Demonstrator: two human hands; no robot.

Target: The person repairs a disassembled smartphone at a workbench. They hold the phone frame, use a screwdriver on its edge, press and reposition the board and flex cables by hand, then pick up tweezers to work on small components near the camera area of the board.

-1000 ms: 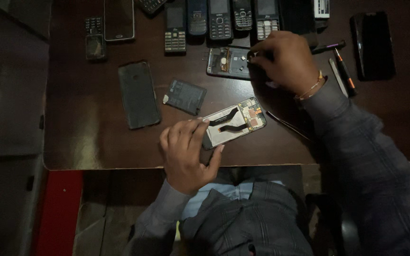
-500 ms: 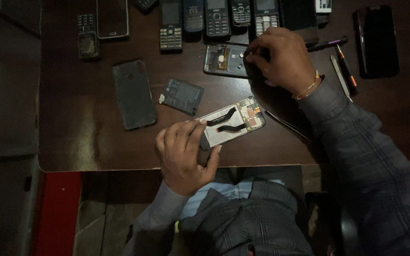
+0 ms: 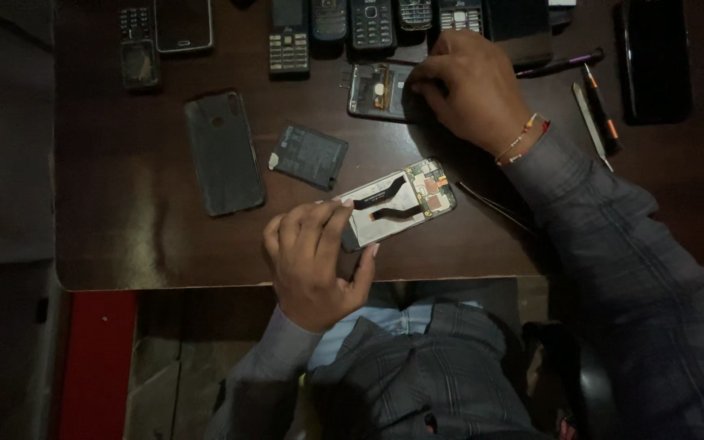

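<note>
My left hand grips the near end of an opened smartphone, its back removed so the circuit board and black flex cables show. It lies tilted on the dark wooden table near the front edge. My right hand reaches to the far side and rests its fingers on a small phone frame part; whether it pinches anything is hidden by the fingers. A flat grey battery and a dark back cover lie to the left of the open phone.
A row of old keypad phones lines the far edge, with a smartphone at far left. A black phone and thin tools lie at right. A thin metal pick lies beside my right sleeve.
My right hand has stayed on the small frame part. My left hand keeps its hold on the opened phone; the view has shifted slightly.
</note>
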